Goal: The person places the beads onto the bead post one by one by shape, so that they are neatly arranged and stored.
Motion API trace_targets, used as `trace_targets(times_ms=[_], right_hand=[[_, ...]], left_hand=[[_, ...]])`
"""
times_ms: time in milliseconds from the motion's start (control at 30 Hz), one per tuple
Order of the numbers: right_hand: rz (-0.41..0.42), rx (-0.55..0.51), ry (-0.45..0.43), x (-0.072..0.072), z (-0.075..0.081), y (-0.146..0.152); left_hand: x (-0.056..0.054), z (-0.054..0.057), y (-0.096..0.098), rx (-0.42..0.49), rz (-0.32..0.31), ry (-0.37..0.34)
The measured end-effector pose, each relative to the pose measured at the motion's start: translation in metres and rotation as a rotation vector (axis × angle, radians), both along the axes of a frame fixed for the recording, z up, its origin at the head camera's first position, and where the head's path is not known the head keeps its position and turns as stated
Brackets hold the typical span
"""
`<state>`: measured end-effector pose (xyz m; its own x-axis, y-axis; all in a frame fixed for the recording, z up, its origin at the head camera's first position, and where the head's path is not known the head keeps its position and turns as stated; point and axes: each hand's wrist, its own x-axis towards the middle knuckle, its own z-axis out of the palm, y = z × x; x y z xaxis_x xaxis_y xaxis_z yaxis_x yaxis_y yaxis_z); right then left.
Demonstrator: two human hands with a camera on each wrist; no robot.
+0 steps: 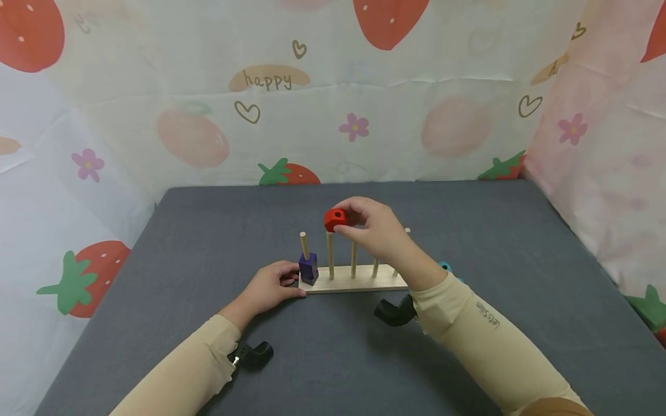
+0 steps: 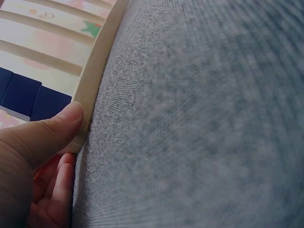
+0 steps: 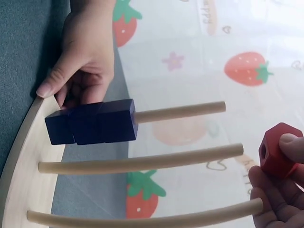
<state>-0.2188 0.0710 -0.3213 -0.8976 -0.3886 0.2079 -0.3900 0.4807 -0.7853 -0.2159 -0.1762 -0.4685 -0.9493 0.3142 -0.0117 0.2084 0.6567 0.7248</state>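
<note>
A pale wooden peg board (image 1: 359, 283) stands on the dark grey cloth with several upright pegs. Three dark purple square blocks (image 3: 95, 122) are stacked on its leftmost peg. My left hand (image 1: 270, 283) grips the left end of the board, thumb (image 2: 71, 116) against the front edge and the other fingers partly hidden. In the head view, my right hand (image 1: 377, 228) pinches a red hexagonal bead (image 1: 335, 220) at the top of the second peg (image 1: 330, 257). The right wrist view shows the bead's hole facing that peg, with a small gap between them.
Something teal (image 1: 445, 266) shows beside the board's right end, mostly hidden by my right forearm. Black wrist mounts (image 1: 395, 312) hang under both sleeves. Strawberry-print cloth (image 1: 322, 115) hangs behind the grey table (image 1: 218, 231) and on both sides.
</note>
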Motion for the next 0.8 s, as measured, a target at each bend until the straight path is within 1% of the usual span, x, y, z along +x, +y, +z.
trace_targets(times_ms=[367,667,800], right_hand=[[0.016,0.037,-0.032,0.0,-0.005,-0.007],[0.01,0.073,-0.044,0.001,-0.008,-0.012],[0.0,0.081,-0.057,0.001,-0.012,-0.013]], left_hand=[[-0.002,-0.001,0.001,-0.004,-0.002,0.001],[-0.001,0.001,0.0,0.016,-0.015,0.004],[0.0,0.001,0.0,0.019,-0.018,0.005]])
